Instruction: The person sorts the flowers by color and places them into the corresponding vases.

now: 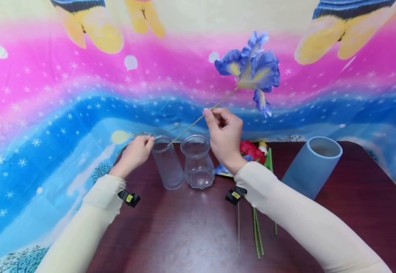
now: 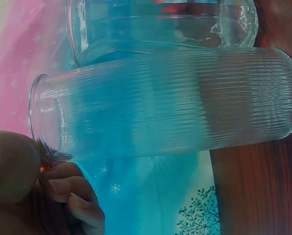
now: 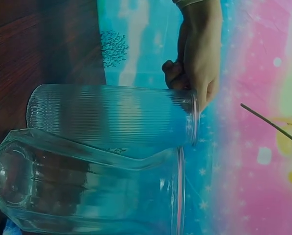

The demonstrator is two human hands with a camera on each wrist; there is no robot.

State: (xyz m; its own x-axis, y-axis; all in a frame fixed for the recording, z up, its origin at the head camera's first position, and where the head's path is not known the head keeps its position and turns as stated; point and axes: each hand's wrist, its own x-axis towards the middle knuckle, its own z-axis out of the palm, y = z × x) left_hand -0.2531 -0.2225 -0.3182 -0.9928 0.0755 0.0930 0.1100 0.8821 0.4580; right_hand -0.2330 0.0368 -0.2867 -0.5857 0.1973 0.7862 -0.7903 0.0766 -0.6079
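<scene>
My left hand (image 1: 137, 151) pinches the rim of a tall ribbed glass vase (image 1: 169, 168) between thumb and fingers; the left wrist view shows the ribbed vase (image 2: 170, 105) upright on the table. With thumb and forefinger, my right hand (image 1: 226, 132) holds the thin stem of an artificial blue iris (image 1: 257, 70), bloom up and to the right. The stem (image 3: 270, 123) slants down to the left, and in the right wrist view its lower end is above the vase rims. A flared clear glass vase (image 1: 199, 167) stands just right of the ribbed one.
Red and blue artificial flowers (image 1: 252, 151) lie behind my right wrist, their green stems (image 1: 256, 235) reaching toward the near side of the dark wooden table (image 1: 170, 235). A blue-grey cylindrical vase (image 1: 308, 167) stands at the right. A patterned cloth (image 1: 82, 94) hangs behind.
</scene>
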